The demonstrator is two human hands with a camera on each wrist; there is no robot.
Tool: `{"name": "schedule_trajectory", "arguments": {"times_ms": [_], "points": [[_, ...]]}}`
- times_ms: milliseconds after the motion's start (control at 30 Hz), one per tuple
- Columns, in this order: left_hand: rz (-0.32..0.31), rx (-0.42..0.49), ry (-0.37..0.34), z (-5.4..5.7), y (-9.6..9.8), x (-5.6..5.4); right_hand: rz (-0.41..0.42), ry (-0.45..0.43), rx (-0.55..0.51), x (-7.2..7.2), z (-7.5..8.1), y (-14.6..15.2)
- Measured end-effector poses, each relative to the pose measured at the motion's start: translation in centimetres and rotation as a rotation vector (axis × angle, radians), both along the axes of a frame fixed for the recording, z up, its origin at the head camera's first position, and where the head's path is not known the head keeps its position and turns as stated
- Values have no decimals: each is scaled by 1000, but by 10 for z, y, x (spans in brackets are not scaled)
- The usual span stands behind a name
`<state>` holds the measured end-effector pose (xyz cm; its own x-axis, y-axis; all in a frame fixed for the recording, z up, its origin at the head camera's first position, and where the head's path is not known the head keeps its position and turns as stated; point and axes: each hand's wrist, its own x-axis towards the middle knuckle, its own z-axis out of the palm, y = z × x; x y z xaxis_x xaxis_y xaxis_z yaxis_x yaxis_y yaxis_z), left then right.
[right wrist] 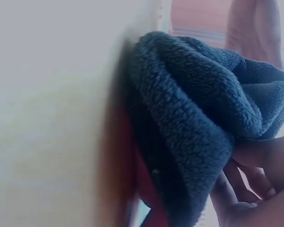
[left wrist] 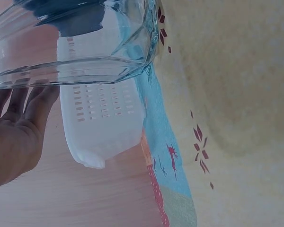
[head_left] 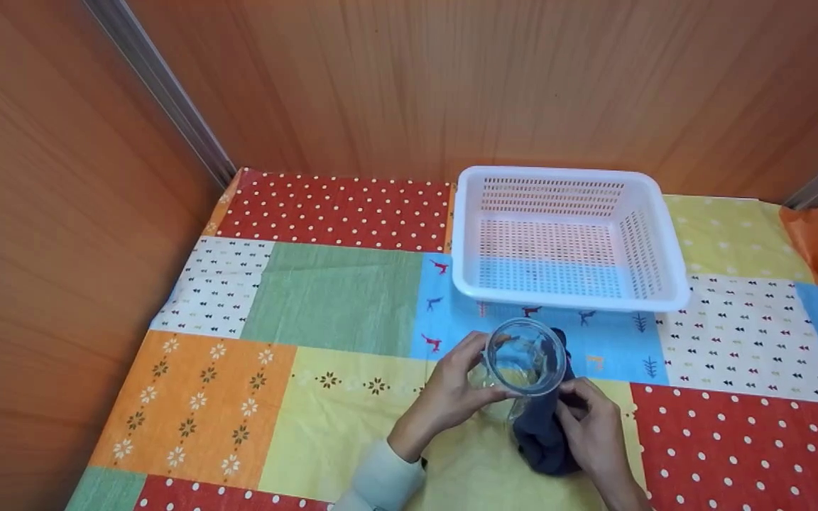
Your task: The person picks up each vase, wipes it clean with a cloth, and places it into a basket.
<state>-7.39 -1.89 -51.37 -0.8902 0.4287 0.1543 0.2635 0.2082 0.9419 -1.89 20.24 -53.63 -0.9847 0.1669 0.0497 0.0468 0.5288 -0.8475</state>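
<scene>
The head view is evenly lit and fairly sharp, the left wall [head_left: 61, 213] darkening toward its foot, the basket [head_left: 571, 299] bright white with a faint shadow under its front edge. Pale glints ring the rim of the jar [head_left: 515, 363]. The left wrist view is hazy, low in contrast and bluish, a soft shadow lying on the tablecloth [left wrist: 246, 179]. In the right wrist view, glare bleaches the upper right, the left side blurs, and the rag [right wrist: 184, 90] looks dark but crisply textured
</scene>
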Motion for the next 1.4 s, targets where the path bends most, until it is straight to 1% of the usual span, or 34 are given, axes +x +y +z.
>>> {"name": "schedule_trajectory", "arguments": {"times_ms": [67, 167, 367, 467, 633, 700, 800, 867, 1100, 1200, 1400], "points": [[-2, 0, 0, 0, 0, 0, 3, -27, -4, 0, -2, 1], [-6, 8, -4, 0, 0, -1, 5, -42, -6, -1, -4, 2], [-8, 18, -19, 0, 0, -1, -11, -51, -13, -1, 3, 0], [-7, 21, -27, -1, -1, -1, -18, -26, -28, 0, 11, -3], [-7, 28, -42, -1, -1, -1, -22, 46, -84, 0, 30, -8], [-9, 32, -28, -1, -1, -1, -23, 94, -99, 0, 35, -9], [-10, 35, -9, -2, -1, -1, -24, 137, -96, 0, 39, -10], [-10, 33, 2, -1, 0, -1, -21, 152, -94, 0, 37, -10], [-7, 14, -11, 1, 0, 0, -30, 109, -66, 1, 31, -8], [-7, 8, -7, 1, 0, 0, -30, 71, -62, 0, 24, -6], [-12, 4, 1, 1, -1, 1, -11, -31, -33, -1, 5, -1]]}}
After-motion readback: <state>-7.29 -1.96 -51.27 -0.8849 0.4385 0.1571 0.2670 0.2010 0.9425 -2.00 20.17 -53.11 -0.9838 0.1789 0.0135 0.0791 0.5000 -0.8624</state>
